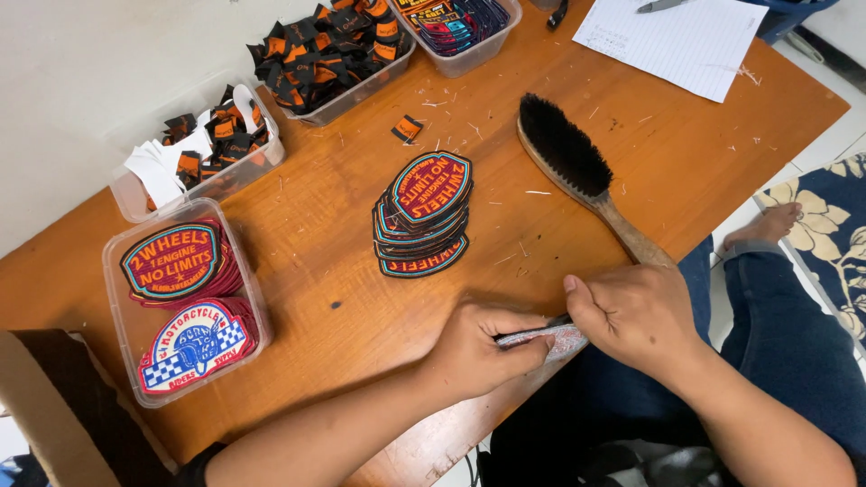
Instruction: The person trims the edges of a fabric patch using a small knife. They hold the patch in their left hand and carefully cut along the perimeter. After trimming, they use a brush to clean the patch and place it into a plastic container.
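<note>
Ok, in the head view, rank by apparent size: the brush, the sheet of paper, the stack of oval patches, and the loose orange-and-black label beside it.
1. Sheet of paper, partly cut off by the frame edge.
2. Brush, close to the paper in extent, so their order is unsure.
3. Stack of oval patches.
4. Loose label, clearly smallest.

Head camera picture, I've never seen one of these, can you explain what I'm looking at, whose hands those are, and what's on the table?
The single picture comes from a camera worn on a person's head, looking down at their own bare hands over a wooden table. The left hand and right hand together hold a flat patch seen edge-on at the table's near edge. On the table lie a stack of oval embroidered patches, a black-bristled brush with a wooden handle, a sheet of lined paper, and clear plastic tubs: one with patches, others with small black-and-orange labels.
</note>
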